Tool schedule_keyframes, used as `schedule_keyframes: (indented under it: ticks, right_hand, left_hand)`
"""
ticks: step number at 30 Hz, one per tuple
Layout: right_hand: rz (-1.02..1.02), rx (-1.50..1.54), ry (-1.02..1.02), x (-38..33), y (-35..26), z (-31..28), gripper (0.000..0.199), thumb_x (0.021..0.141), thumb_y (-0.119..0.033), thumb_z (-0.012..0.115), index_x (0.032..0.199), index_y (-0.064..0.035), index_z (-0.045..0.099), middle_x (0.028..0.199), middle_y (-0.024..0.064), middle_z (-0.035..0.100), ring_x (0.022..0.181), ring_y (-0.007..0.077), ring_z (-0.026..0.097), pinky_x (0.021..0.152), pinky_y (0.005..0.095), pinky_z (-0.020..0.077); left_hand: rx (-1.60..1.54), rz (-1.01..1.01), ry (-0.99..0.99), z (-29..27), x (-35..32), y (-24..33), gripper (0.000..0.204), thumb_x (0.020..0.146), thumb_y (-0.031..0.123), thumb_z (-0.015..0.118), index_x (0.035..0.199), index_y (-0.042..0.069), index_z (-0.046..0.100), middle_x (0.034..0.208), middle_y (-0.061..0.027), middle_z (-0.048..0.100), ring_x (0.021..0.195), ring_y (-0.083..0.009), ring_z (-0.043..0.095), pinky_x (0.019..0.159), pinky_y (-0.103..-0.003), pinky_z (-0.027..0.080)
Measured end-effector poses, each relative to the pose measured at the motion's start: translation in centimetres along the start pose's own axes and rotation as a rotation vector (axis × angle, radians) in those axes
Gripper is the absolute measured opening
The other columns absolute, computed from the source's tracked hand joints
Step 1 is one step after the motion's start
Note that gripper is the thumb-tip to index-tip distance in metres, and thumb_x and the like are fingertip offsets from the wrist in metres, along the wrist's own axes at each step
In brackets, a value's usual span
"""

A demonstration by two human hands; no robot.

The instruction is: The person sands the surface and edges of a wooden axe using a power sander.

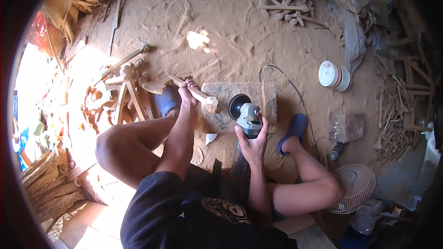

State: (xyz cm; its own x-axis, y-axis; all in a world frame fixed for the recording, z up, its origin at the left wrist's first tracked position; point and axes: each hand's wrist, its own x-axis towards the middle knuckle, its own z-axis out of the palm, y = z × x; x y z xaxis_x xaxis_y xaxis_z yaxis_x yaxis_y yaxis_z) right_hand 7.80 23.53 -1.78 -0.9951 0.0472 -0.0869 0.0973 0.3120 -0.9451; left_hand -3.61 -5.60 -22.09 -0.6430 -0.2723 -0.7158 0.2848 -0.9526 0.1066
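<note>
At far left, sunlit wood pieces lie heaped on sandy ground. Beside them the person's left knee is bent outward, with a blue clog on that foot. The left arm reaches almost straight forward, inside the knee, and ends in the left hand, its fingers curled firmly around a pale wooden bar. The bar slants from upper left to lower right, its knobbed end over a low, worn block between the feet. A broad, curved piece of wood shows just left of that hand; whether it joins the bar, I cannot tell.

Just right of the knob, apart from it, is the round black disc of a grey grinder, also over the block. The right hand grips the grinder from the near side, thumb along its left, fingers along its right, forearm pointing forward from the right thigh. Behind the block, a dark cord curves away to the right. Further right come the other clog, a white bucket, a smaller block, a round fan and heaped sticks.
</note>
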Motion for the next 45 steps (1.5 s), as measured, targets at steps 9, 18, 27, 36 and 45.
schedule_keyframes:
  ticks: [9,18,27,36,45]
  right_hand:
    - [0.013,-0.002,0.028,-0.4,-1.0,0.1,0.09,0.086,-0.025,0.09,0.153,0.0036,0.038,0.133,0.0211,0.061,0.119,0.0289,0.063,0.103,0.0431,0.0515]
    - [0.058,-0.035,-0.02,-0.4,-0.3,0.6,0.092,0.083,-0.027,0.092,0.153,0.0021,0.04,0.13,0.0216,0.064,0.117,0.0293,0.065,0.102,0.0437,0.0525]
    - [0.06,-0.077,-0.08,-0.9,-1.5,1.5,0.095,0.083,-0.029,0.092,0.154,0.0035,0.038,0.131,0.0251,0.065,0.116,0.0321,0.068,0.1,0.045,0.0538]
    - [0.074,-0.085,-0.061,-0.8,-1.9,2.5,0.097,0.083,-0.028,0.091,0.156,0.0034,0.036,0.129,0.0258,0.067,0.114,0.0332,0.069,0.1,0.0455,0.054]
    - [0.011,-0.139,0.039,-0.7,-0.8,1.8,0.095,0.083,-0.028,0.092,0.154,0.0037,0.037,0.128,0.0256,0.066,0.114,0.0326,0.068,0.099,0.0458,0.0534]
  left_hand:
    - [0.719,0.232,0.617,0.3,2.1,1.6,0.016,0.093,0.009,0.056,0.097,-0.005,0.063,0.074,-0.0129,0.062,0.054,-0.0262,0.061,0.048,-0.041,0.056]
    - [0.849,0.158,0.738,4.0,1.5,0.0,0.013,0.089,0.002,0.062,0.095,-0.002,0.072,0.092,-0.0141,0.069,0.081,-0.0265,0.07,0.06,-0.037,0.058]
    - [0.834,0.159,0.71,3.1,1.9,0.4,0.016,0.093,0.014,0.064,0.099,-0.001,0.069,0.083,-0.0133,0.068,0.063,-0.0258,0.067,0.048,-0.041,0.053]
    - [1.232,0.201,0.55,0.4,5.0,1.7,0.012,0.094,0.014,0.065,0.092,0.002,0.067,0.079,-0.0116,0.066,0.058,-0.0244,0.064,0.044,-0.037,0.049]
    - [1.251,0.083,0.516,0.8,5.5,2.2,0.017,0.096,0.018,0.064,0.095,0.001,0.066,0.083,-0.0122,0.066,0.068,-0.0242,0.067,0.051,-0.036,0.052]
